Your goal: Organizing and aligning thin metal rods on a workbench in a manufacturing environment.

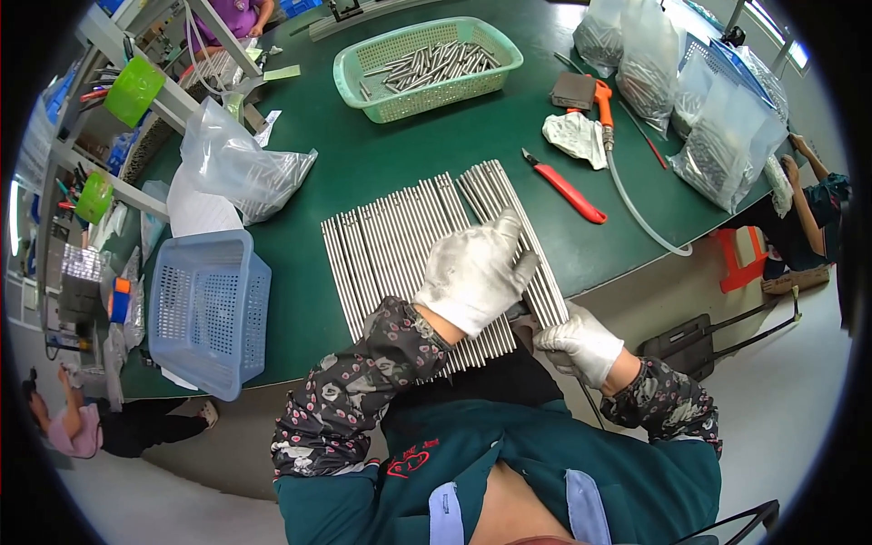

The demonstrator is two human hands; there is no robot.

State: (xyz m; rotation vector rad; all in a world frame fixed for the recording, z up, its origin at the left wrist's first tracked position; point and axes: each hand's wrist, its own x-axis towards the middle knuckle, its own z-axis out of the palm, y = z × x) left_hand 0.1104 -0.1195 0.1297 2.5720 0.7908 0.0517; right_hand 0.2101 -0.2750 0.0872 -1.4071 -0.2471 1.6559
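Long silver metal rods (391,245) lie side by side in a flat row near the front edge of the green table. At the row's right, a narrower group of rods (486,186) is set apart by a slanting gap. My left hand (477,272), in a white glove, lies across this gap with its fingers bent over the narrower group; its fingertips are partly hidden. Also gloved in white, my right hand (581,345) is closed round the near ends of the same group, at the table edge. Some rod ends are hidden beneath my hands and left sleeve.
A green basket (350,91) of short metal pins stands at the back. A blue basket (254,313) and a plastic bag (245,168) are at left. On the right lie a red-handled knife (568,193), an orange air gun (603,100) with hose, and bags of parts (727,154).
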